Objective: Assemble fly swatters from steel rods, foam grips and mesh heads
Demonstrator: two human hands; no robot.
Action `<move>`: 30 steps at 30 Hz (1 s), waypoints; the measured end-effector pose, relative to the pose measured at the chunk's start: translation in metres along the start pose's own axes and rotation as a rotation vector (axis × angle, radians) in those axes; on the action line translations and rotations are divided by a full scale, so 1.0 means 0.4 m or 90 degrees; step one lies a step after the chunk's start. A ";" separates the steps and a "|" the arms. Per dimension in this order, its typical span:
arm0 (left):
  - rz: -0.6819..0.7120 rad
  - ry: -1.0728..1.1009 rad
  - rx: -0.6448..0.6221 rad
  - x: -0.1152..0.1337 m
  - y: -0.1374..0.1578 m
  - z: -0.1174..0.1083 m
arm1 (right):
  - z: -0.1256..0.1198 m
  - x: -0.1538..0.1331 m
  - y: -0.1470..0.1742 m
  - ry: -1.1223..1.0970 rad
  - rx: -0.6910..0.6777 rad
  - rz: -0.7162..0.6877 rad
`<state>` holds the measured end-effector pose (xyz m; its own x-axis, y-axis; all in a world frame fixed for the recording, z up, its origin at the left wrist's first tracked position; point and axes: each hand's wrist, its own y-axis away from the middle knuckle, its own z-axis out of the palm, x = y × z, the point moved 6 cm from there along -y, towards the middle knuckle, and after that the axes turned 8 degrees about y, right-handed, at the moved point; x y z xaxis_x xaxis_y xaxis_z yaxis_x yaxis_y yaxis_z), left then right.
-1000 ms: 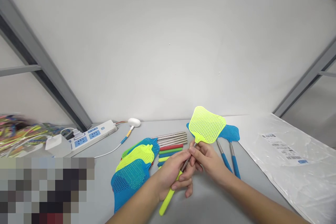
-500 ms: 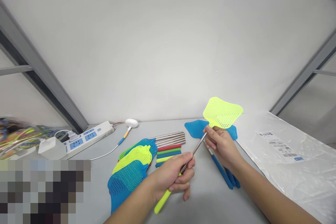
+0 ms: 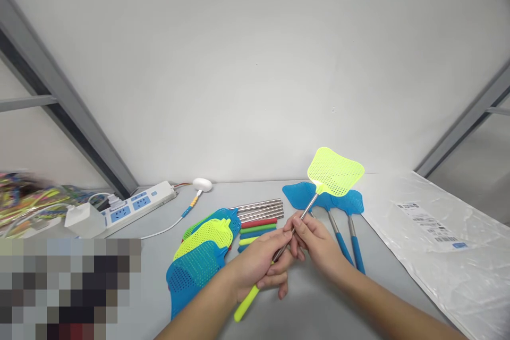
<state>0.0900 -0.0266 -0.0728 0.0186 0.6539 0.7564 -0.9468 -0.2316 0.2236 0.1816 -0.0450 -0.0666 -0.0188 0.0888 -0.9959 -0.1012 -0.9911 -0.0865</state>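
A fly swatter [image 3: 335, 171] with a yellow mesh head, metal rod and yellow grip slants up and to the right. My left hand [image 3: 268, 264] is closed around its rod just above the grip. Higher on the rod, touching the left thumb, my right hand [image 3: 313, 239] pinches the metal. Behind the right hand, blue fly swatters [image 3: 356, 241] lie on the table, partly hidden by it. To the left are loose mesh heads [image 3: 197, 265] in blue, yellow and green, overlapping. Beside them lie metal rods [image 3: 261, 210] and coloured grips [image 3: 258, 228], the nearer grips partly covered by my left hand.
A power strip [image 3: 139, 204] with plugs sits at the back left, and a white cable [image 3: 167, 229] runs across the table. A white plastic bag [image 3: 430, 244] with a label covers the right side. Grey metal posts [image 3: 67, 90] stand at both sides before the wall.
My right hand has slid down the rod from beside the yellow head to my left hand. More of the blue swatters behind now shows. My left hand keeps its hold.
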 end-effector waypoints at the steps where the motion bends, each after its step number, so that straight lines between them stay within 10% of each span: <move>1: 0.001 -0.003 -0.003 0.001 0.001 0.000 | -0.003 -0.001 0.000 0.001 0.005 -0.008; 30: 0.008 -0.110 -0.023 0.023 0.012 0.030 | -0.146 -0.070 -0.018 -0.069 0.218 -0.087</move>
<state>0.0896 -0.0303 -0.0573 0.0588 0.5172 0.8539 -0.9582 -0.2105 0.1935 0.2412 -0.0462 -0.0399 -0.0854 0.2466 -0.9654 -0.4357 -0.8806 -0.1864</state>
